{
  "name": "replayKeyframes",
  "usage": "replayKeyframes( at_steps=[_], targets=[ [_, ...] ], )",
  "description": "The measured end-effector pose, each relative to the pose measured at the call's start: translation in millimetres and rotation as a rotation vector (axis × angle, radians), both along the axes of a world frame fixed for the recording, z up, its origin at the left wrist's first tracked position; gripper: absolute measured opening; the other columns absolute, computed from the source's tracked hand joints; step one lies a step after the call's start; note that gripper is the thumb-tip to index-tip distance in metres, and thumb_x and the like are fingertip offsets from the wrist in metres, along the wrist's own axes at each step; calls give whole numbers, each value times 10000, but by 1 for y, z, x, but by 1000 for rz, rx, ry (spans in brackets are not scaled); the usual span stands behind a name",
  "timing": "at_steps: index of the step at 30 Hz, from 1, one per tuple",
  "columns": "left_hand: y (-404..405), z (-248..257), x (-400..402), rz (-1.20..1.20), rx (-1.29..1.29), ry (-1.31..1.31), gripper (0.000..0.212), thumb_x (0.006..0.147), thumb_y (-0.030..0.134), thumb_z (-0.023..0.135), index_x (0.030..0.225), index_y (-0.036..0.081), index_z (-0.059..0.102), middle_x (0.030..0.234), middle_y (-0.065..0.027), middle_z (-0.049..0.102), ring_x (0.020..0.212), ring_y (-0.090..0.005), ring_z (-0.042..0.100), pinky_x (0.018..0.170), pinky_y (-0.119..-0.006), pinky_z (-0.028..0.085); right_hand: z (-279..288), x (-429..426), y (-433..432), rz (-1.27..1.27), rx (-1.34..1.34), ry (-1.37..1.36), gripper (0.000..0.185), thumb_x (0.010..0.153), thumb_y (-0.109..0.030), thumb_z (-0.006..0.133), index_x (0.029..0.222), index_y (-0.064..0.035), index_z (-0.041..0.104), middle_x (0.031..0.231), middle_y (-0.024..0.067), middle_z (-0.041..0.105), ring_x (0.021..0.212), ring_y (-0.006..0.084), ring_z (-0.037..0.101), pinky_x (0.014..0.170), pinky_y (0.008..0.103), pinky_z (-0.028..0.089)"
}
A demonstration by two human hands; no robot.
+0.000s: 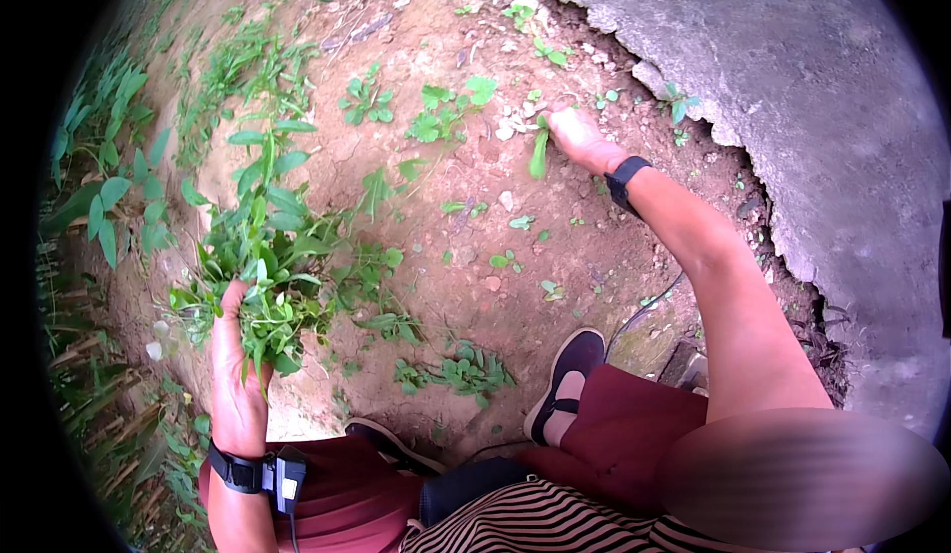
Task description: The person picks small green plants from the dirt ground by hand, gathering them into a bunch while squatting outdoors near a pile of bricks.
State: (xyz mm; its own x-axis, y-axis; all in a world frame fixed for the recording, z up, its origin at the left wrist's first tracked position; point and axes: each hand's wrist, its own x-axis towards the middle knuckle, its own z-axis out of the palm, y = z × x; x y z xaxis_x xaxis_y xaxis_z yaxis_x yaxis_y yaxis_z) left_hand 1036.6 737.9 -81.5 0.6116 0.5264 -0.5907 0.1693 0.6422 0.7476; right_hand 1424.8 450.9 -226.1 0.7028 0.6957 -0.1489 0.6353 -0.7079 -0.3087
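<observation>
My left hand [241, 345] is closed around a thick bunch of pulled green weeds [275, 278], held above the soil at the left. Leafy stems stick out of it upward and to the right. Farther out, near the broken concrete edge, my right hand [573, 131] is at the ground with its fingers closed on a small leafy plant [540, 152]; its long leaf hangs beside the fingertips. Whether its roots are still in the soil cannot be seen. A lobed-leaf weed [438, 115] grows to the left of that hand, with a small rosette weed [366, 98] beyond it.
A concrete slab [802, 107] with a jagged edge runs down the right. Taller green plants [111, 204] line the left. Low weeds [472, 373] grow near my shoes [572, 375]. A thin black cable [643, 309] lies by the right shoe.
</observation>
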Motion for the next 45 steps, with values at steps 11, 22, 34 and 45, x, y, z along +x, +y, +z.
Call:
replayKeyframes(
  at_steps=[11,22,34,45],
  targets=[
    [-21,5,13,-36,-50,65,321,813,224,528,1103,92,483,948,-57,565,785,-134,550,672,-263,456,3,38,-146,-990,593,18,153,743,-67,594,806,49,517,649,91,584,503,96,543,408,211,413],
    [-30,9,25,133,-130,171,311,738,234,616,973,46,541,877,-70,594,761,-196,573,698,-310,471,-16,46,-128,-876,1324,158,144,714,-2,605,832,16,524,660,46,562,479,94,504,406,196,400],
    [-38,24,34,141,-102,145,335,734,233,612,987,37,512,844,-72,584,706,-186,573,638,-295,480,3,27,-83,-722,817,205,172,798,-152,535,790,11,587,545,61,567,422,84,501,408,229,386],
    [-5,29,13,-145,558,88,554,780,328,573,1199,44,347,1073,-91,477,917,-147,494,794,-243,400,-12,98,6,-283,217,-188,300,725,-87,505,1024,-115,509,914,220,508,889,357,510,737,422,423]
  ],
)
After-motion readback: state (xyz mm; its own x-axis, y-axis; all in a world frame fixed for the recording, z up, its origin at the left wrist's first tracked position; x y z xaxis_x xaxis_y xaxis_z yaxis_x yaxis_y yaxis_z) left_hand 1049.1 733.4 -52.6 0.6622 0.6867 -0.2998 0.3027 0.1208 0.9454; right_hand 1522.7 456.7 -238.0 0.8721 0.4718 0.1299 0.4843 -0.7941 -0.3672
